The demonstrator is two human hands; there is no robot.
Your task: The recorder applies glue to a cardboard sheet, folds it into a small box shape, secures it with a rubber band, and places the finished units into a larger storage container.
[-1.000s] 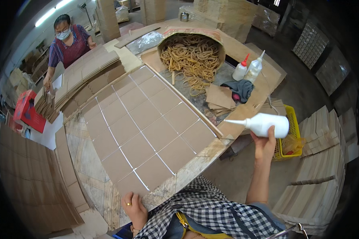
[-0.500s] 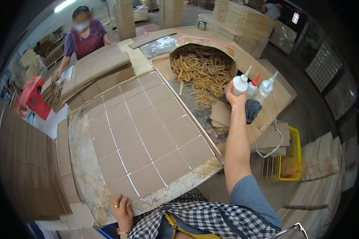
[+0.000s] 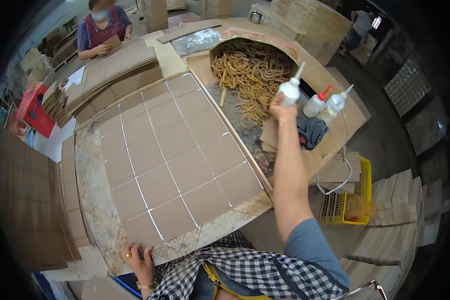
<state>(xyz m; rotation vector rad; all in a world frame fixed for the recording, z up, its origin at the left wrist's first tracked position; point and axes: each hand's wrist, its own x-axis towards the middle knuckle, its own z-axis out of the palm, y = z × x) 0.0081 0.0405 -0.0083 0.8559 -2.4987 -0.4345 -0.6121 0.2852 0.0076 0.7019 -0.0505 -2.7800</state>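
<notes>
Your right hand [image 3: 281,106] is closed around a white squeeze bottle [image 3: 290,91], gripping its lower body so the pointed nozzle tilts up and away from you, your arm stretched far out over the right side of the work table [image 3: 97,200]. The bottle hangs above the near edge of a heap of tan rubber bands [image 3: 252,70] that fills a round-topped cardboard bin [image 3: 265,40]. Just to the right of your hand stand two more white squeeze bottles [image 3: 325,104], one with a red tip, and close below them lies a crumpled dark cloth [image 3: 312,130] on a brown cardboard sheet [image 3: 335,135]. Your left hand [image 3: 137,257] rests at the near edge of the table with the fingers curled over the rim; from this angle it seems to be pressing on the edge rather than holding anything, though the grip is hard to make out. Between your two hands lies a grid of square cardboard pieces [image 3: 177,155] set out in rows with pale lines of glue showing in the seams. Past the table's right corner sits a yellow plastic basket [image 3: 357,200] on the floor beside stacks of cut cardboard [image 3: 400,200]. At the far left, another person [image 3: 102,27] handles cardboard at a long stack, with a red box [image 3: 35,110] nearby.
</notes>
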